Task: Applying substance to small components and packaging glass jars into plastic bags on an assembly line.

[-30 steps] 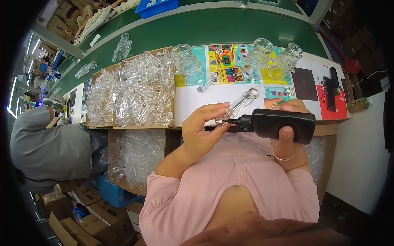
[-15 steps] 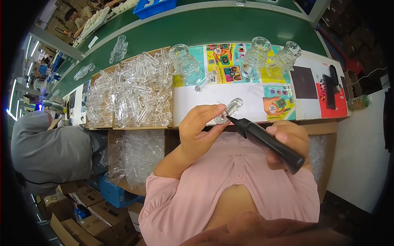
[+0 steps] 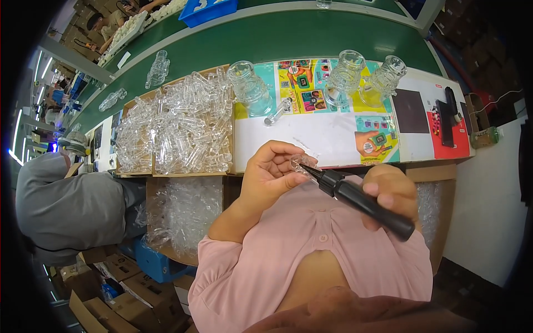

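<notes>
In front of my chest, my left hand (image 3: 275, 172) holds a small clear piece (image 3: 296, 161), glass or plastic, between thumb and fingers. My right hand (image 3: 391, 194) is wrapped round a black bottle (image 3: 363, 206) with a pointed nozzle. The nozzle's tip meets the clear piece or lies just in front of it; I cannot tell which. Just beyond my hands is the white work surface (image 3: 266, 139), where a short clear tube (image 3: 277, 112) lies. Left of it, a cardboard tray (image 3: 234, 139) is heaped with similar clear tubes (image 3: 191, 125).
Large clear glass vessels (image 3: 252, 91) stand along the far side of the surface. A green belt (image 3: 311, 36) runs behind, carrying more clear pieces (image 3: 158, 69) and a blue bin (image 3: 208, 12). At the right lies a dark phone-like slab (image 3: 444, 123). A person in grey (image 3: 72, 200) sits at the left.
My left hand has turned the clear piece, so less of it sticks out beyond my fingers. The black bottle has shifted slightly toward me, its nozzle still at the piece.
</notes>
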Demonstrator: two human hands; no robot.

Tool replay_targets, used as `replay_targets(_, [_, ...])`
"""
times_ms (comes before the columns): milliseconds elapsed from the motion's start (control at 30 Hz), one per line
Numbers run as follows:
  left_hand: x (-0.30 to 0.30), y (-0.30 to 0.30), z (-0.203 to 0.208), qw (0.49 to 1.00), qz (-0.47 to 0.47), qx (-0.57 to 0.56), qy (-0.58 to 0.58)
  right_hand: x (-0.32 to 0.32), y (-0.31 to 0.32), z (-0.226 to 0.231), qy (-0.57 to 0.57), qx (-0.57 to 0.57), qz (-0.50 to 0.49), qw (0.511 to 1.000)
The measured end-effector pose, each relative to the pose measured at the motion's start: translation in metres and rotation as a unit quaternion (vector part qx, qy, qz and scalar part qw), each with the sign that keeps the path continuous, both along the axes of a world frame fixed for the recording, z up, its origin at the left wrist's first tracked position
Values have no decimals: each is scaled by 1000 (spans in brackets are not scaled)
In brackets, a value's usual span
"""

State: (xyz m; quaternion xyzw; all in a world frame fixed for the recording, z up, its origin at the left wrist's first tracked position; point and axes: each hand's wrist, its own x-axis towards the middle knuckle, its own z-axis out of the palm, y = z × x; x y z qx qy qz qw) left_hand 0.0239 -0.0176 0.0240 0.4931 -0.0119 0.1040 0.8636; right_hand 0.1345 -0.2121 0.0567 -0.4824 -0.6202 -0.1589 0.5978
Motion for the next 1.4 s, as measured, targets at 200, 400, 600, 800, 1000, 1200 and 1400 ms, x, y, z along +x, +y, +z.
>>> replay_targets(200, [2, -4, 2, 997, 55, 46, -11, -3, 10, 7, -142, 36, -4, 989])
replay_targets(400, [2, -4, -5, 971, 148, 181, -53, -5, 13, 10, -173, 41, -16, 984])
replay_targets(600, [6, -2, -9, 882, 265, 367, -132, 1, 9, 8, -110, 19, -5, 994])
replay_targets(800, [14, -6, -10, 860, 265, 411, -144, 11, 14, -22, 270, 52, -173, 946])
replay_targets(1000, [21, -5, -12, 989, 128, 77, 14, 52, 2, -34, 647, 293, 8, 704])
replay_targets(1200, [37, -7, -33, 990, 25, -117, 79, 122, -82, -98, 648, 307, 26, 696])
replay_targets(1400, [59, -24, -57, 961, -65, -207, 171, 177, -106, -143, 358, 81, -404, 838])
